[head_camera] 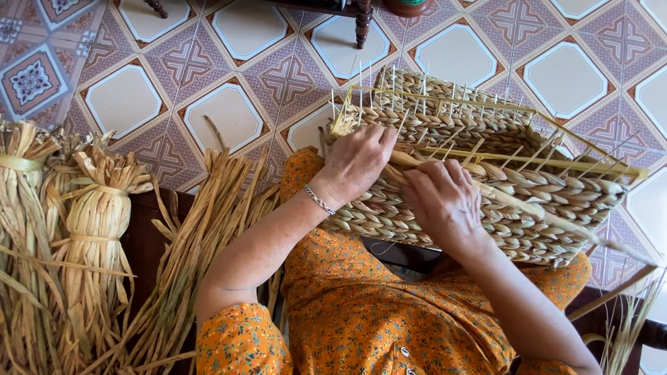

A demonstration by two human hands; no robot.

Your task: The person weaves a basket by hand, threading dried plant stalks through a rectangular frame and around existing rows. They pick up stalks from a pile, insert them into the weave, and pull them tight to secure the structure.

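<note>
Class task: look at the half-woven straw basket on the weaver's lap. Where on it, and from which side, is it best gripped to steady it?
Probably the finished braided side wall of the basket, taken from the lap side, where the left hand and right hand already press. That wall is dense and firm. The upper edge bristles with thin upright stakes around a yellow frame, poor for gripping.

The person wears an orange dress (361, 312) with a small floral print, short-sleeved, with white buttons (405, 352) down the front. A thin silver chain bracelet (319, 200) circles the left wrist. Both forearms are bare.
</note>
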